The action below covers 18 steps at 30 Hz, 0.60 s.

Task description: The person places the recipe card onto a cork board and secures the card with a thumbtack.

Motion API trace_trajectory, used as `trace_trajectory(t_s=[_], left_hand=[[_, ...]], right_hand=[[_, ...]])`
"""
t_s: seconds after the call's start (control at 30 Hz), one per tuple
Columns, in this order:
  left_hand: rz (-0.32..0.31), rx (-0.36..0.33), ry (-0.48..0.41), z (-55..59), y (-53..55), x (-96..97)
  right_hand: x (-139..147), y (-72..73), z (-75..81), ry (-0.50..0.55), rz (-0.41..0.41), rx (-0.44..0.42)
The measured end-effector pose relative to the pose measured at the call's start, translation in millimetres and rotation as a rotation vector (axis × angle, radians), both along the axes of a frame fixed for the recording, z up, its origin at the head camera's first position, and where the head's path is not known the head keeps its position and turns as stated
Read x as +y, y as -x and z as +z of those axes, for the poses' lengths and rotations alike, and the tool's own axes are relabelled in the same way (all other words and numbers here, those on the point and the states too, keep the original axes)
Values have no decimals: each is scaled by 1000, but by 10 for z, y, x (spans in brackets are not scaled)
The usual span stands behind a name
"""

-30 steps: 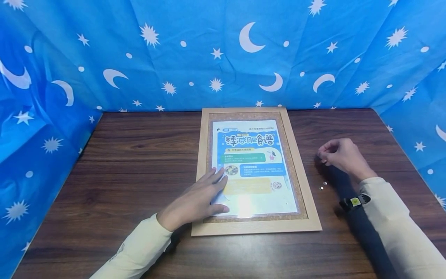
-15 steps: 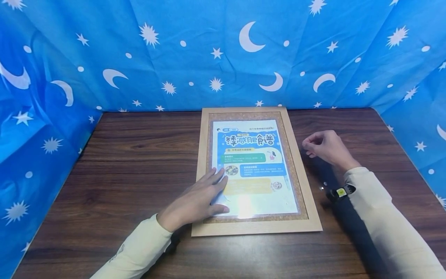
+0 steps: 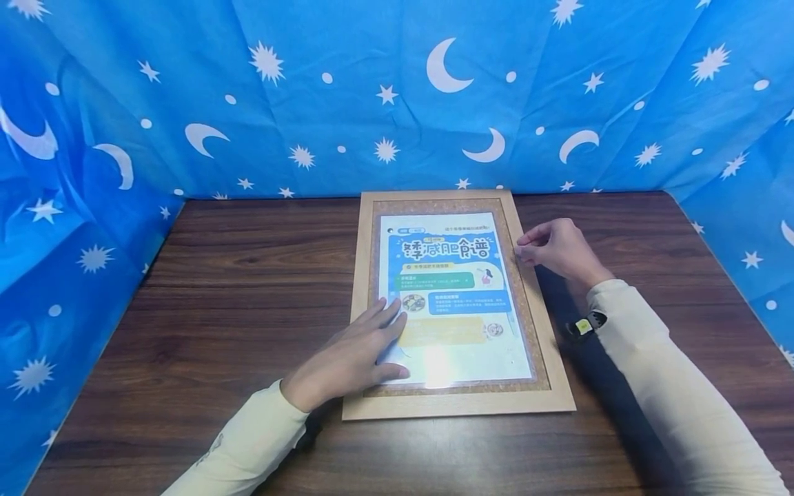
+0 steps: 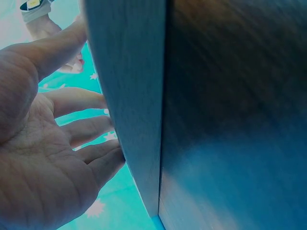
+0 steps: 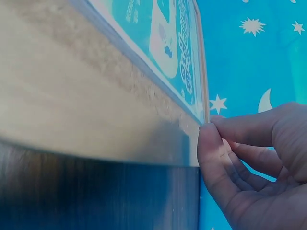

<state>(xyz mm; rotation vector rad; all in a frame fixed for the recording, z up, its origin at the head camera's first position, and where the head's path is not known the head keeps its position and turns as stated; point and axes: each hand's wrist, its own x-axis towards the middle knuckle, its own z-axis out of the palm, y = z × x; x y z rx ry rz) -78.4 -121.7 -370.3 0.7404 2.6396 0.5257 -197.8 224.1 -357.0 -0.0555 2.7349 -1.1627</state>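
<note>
Here the poster (image 3: 453,296) lies between the hands (image 3: 350,358) (image 3: 561,251).

item (image 5: 200,128) pinched by right hand (image 3: 563,250) too small to identify, sleeves (image 3: 666,365) cut off

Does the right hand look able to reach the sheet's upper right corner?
Probably yes: the right hand is at the wooden frame, with nothing visible blocking that corner of the sheet.

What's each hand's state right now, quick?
Left hand: open, resting on the printed sheet.
Right hand: pinched closed; can't tell if it holds anything.
</note>
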Motion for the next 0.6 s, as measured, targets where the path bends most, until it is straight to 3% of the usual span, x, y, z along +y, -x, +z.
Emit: trace_trajectory(t_s=[0.6], left_hand=[[15,-5,14,7,-10,5]], right_hand=[[-281,204,-50,-6,18,-6]])
